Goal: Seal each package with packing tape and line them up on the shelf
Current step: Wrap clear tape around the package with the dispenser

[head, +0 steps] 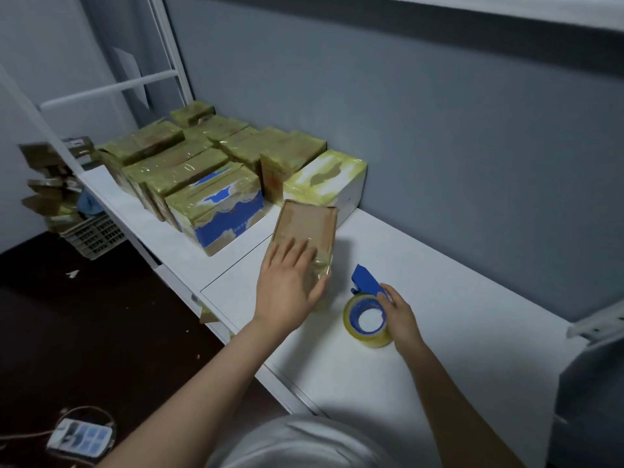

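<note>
Head view. Left hand [287, 285] lies flat on the near end of a brown cardboard package [305, 224], fingers straight and spread, grip open; the package stands on the white desk [439, 298], its far end just before the taped boxes; clear tape covers its near end. Right hand [400, 315] curls its grip round a blue tape dispenser [364, 300] carrying a yellowish roll, which rests on the desk just right of the package. Taped packages [209, 194] stand in rows at the desk's far left, against the grey wall [439, 130]. Floor at left: a plastic basket [94, 236] and a power strip [79, 437].
</note>
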